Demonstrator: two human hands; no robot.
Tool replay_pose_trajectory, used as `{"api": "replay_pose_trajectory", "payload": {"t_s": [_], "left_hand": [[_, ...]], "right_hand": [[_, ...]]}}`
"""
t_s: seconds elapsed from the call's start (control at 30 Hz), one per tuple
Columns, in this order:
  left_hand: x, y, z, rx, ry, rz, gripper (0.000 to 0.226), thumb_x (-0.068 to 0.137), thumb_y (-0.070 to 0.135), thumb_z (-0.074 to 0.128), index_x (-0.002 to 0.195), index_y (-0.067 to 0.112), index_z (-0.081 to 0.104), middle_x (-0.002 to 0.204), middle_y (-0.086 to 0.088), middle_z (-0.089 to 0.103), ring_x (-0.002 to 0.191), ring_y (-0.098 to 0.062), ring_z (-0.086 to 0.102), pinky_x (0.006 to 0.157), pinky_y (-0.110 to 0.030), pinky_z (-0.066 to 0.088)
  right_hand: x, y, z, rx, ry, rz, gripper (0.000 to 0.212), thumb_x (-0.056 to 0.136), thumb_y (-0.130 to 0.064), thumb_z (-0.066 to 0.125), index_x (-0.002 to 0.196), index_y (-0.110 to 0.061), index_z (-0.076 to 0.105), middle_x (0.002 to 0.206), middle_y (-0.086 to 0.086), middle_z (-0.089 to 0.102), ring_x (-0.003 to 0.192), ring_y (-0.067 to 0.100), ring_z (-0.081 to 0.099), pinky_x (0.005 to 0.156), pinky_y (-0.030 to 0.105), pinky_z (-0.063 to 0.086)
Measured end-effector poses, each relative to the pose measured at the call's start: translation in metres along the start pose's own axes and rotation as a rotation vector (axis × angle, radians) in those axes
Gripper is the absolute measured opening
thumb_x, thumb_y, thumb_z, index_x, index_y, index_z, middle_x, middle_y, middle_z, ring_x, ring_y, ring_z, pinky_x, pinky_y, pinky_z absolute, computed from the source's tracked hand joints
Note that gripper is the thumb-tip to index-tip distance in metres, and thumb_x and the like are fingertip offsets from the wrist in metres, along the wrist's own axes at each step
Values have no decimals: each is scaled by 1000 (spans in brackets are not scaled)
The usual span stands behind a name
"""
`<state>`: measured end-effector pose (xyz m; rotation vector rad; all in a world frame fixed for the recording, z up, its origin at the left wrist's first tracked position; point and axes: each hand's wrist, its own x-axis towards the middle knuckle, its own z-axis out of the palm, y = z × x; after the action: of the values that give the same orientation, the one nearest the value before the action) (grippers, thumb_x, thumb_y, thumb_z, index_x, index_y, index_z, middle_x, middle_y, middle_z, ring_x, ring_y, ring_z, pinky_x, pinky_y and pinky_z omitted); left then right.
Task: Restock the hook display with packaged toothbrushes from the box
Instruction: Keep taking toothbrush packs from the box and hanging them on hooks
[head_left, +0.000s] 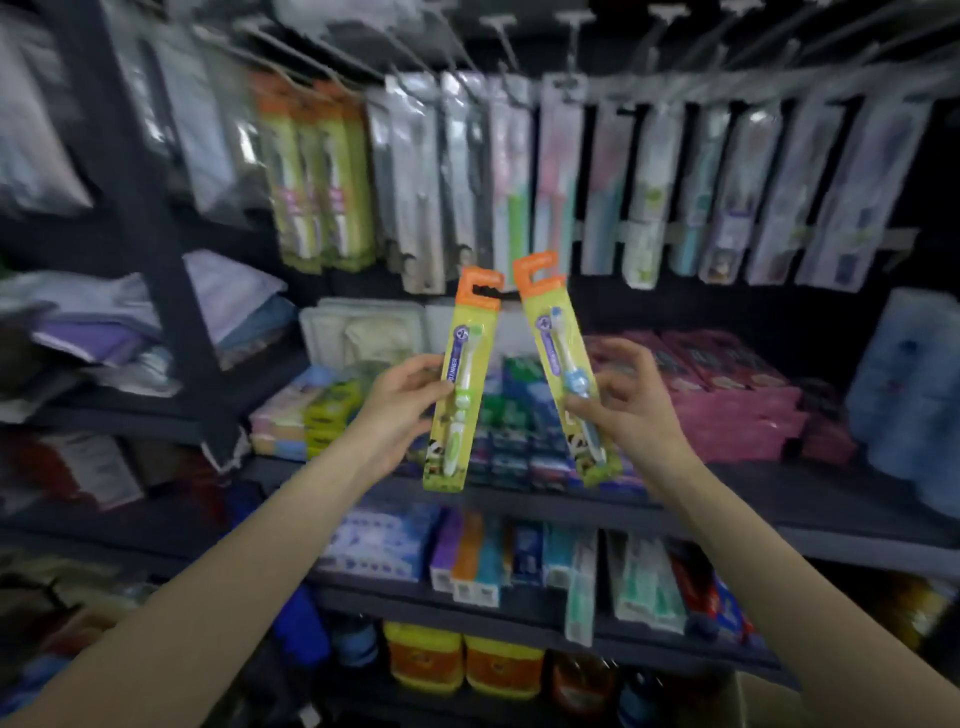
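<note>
1. Two packaged toothbrushes are in hand, one per hand, both held up in front of the hook display (571, 88), below its hanging rows. The supply box cannot be made out with certainty.
2. The left hand (402, 410) pinches the green toothbrush pack (464, 384) by its left edge at mid-length, thumb on the front and fingers behind. The pack stands nearly upright, its top tipped slightly toward 1 o'clock.
3. The right hand (631, 402) grips the blue toothbrush pack (563, 374) at its lower half, thumb across the blister, with the other fingers loosely curled beside it. The top leans toward 11 o'clock, so the two orange headers sit near each other but apart.
4. Handling estimate: light, flat card with a clear plastic blister; stiff lengthwise, likely to bend if squeezed across the card. The blister face looks glossy and probably slippery, so the card edges are the better hold. The hang slot in the orange header must stay free for the hook.
5. Matching packs (317, 171) with orange headers hang at 10 o'clock from the held pair; that row is the probable destination.
6. Pose: both forearms reach up and forward, converging toward centre, wrists roughly level.
7. Shelf (831, 506) below holds boxed goods. The frame is motion-blurred, so the hook tips are indistinct.
</note>
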<state>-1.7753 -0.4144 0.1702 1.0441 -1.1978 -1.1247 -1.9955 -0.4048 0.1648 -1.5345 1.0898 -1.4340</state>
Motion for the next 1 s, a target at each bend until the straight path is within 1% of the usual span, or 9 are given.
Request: {"api": "replay_pose_trajectory", "payload": {"t_s": [0.1,0.17,0.23,0.3,0.43,0.53,0.67,0.8,1.0], "left_hand": [[18,33,-62,13,101,67,24,90,-4,49,93,18,59,85,0,61,68,-11,59,58,-24,49],[30,50,-101,45,179,115,24,90,-3,51,104,17,57,90,-3,61,69,-15,59,59,-29,47],[41,65,-132,92,237,166,39,89,-3,52,121,19,49,101,-11,59,80,-21,57,62,-33,46],[50,78,-153,136,271,230,49,88,-4,51,127,25,42,108,-16,56,85,-25,55,62,-34,45],[63,94,-174,211,272,285,55,90,-3,50,128,34,38,94,-16,58,78,-30,59,56,-36,45],[75,100,-180,186,249,272,53,91,-3,49,123,37,39,86,-10,59,76,-27,60,56,-36,48],[91,106,-184,120,232,244,56,90,-4,51,122,40,40,95,-17,63,85,-33,63,64,-40,51],[104,114,-185,65,242,262,58,88,-10,48,125,35,40,86,-11,61,74,-21,60,58,-32,48],[128,133,-180,54,253,310,55,90,-6,47,124,37,41,95,-8,59,80,-22,61,60,-33,50]], "right_hand": [[35,-19,56,-73,-2,-89,36,75,7,70,98,-13,51,77,-1,63,55,-7,59,58,15,48],[54,-30,90,-151,-18,-135,30,76,1,71,94,-16,56,80,11,68,61,6,65,61,28,51],[71,-42,119,-259,-36,-194,30,79,-3,70,105,-13,60,92,17,69,75,21,65,65,25,48],[90,-59,144,-382,-26,-250,39,82,-8,67,120,-11,58,102,5,64,91,14,59,59,9,39],[134,-92,181,-495,8,-303,42,86,-15,65,127,-12,55,121,5,62,111,20,57,71,15,36],[158,-116,203,-538,59,-302,39,87,-16,62,126,-13,56,117,4,62,106,23,58,76,26,42],[182,-132,223,-580,118,-299,38,88,-17,61,126,-13,56,114,7,63,97,23,59,69,25,40],[195,-131,232,-512,236,-248,35,88,-16,60,122,-11,55,113,9,65,81,15,54,64,27,43],[194,-115,228,-512,92,-107,55,88,-27,62,133,-9,37,123,11,52,101,25,55,75,29,47]]}}
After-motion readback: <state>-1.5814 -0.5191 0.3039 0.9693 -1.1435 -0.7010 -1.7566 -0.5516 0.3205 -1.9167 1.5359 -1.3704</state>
